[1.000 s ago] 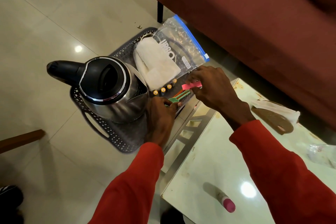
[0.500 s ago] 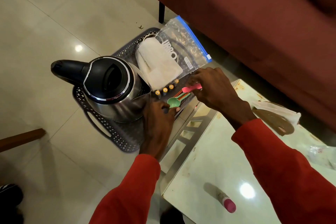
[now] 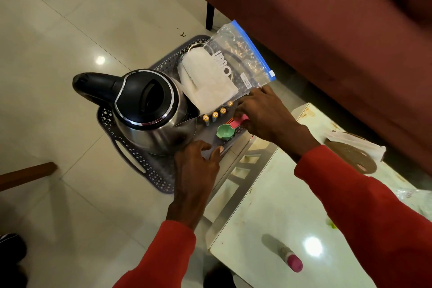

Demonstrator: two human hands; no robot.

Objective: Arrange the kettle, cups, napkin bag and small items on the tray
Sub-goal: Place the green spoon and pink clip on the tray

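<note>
A grey lattice tray (image 3: 131,161) sits on the floor. On it stand a steel kettle (image 3: 149,124) with a black lid and handle, and a clear zip bag of white napkins (image 3: 236,61) at the far side. Several small batteries (image 3: 215,116) stand in a row beside the kettle. A green measuring spoon (image 3: 225,131) lies on the tray, fanned with a pink spoon (image 3: 240,121) and an orange one. My right hand (image 3: 266,117) pinches the pink spoon's handle. My left hand (image 3: 196,170) rests flat on the tray's near edge, holding nothing. No cups are visible.
A white low table (image 3: 280,206) sits to the right, touching the tray's edge, with a pink-capped tube (image 3: 292,259) and a brown round object on white paper (image 3: 355,154). A red sofa (image 3: 327,30) with a black leg (image 3: 209,16) stands behind. A wooden piece (image 3: 25,173) is at left.
My left hand has let go of the green spoon and slid back to the tray's near edge. My right hand has lowered the pink spoon onto the tray.
</note>
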